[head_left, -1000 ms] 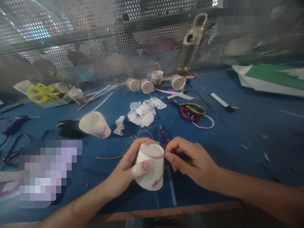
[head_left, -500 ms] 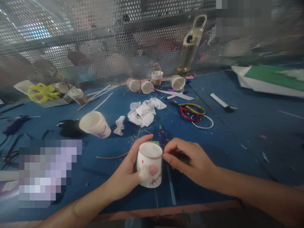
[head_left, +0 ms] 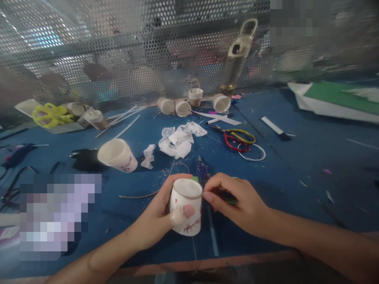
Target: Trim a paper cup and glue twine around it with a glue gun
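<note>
My left hand (head_left: 160, 213) is wrapped round a small white paper cup (head_left: 186, 207) with pink flower prints, held just above the blue table (head_left: 296, 157). A bandage covers the left thumb, which presses the cup's side. A brown twine (head_left: 142, 195) runs round the cup's rim and trails off to the left on the table. My right hand (head_left: 233, 199) pinches at the rim on the cup's right side, fingers closed on the twine there.
Another paper cup (head_left: 117, 155) lies on its side to the left. Crumpled white lace scraps (head_left: 177, 142), red and yellow scissors (head_left: 237, 140), yellow scissors (head_left: 50, 114), several small cup baskets (head_left: 192, 103) and a water bottle (head_left: 237, 59) stand by the perforated screen.
The cup has been turned a little in my left hand and sits slightly lower and more upright than a second ago. My right hand stays pinched at its rim.
</note>
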The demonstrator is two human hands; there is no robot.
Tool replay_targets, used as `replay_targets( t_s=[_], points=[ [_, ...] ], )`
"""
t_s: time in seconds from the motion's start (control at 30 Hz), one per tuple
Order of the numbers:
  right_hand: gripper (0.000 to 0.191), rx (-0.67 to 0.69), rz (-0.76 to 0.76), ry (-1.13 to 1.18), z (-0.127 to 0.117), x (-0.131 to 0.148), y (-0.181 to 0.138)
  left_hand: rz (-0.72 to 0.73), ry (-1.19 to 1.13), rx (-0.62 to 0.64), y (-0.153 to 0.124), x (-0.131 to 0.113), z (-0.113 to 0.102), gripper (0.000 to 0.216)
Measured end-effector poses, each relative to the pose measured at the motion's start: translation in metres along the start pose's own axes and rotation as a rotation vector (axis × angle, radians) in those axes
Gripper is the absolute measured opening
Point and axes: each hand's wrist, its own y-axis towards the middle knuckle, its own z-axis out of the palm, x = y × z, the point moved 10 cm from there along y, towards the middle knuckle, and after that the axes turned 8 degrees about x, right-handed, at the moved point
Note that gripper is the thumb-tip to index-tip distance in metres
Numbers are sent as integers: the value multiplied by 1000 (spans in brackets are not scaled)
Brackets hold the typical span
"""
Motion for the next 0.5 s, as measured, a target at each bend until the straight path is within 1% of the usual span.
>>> replay_targets(
  t_s=[0.17,0.27,0.33,0.4,0.47,0.5],
  points=[
    [18,-11,8,-47,0,-2,-2,-41,79,-47,1,1,-2,64],
    [20,6,-9,-95,2,-2,-2,-33,45,-63,0,0,-5,68],
    [20,30,-67,-132,4,2,-2,25,10,-74,-2,-6,-8,71],
    [17,61,-158,-222,5,10,-3,120,-8,-98,-5,-17,-14,70],
    [12,83,-213,-396,6,13,-4,247,-25,-95,-8,-31,-17,65],
    [12,89,-196,-497,5,11,-4,306,-42,-91,-9,-37,-18,62]
  ],
)
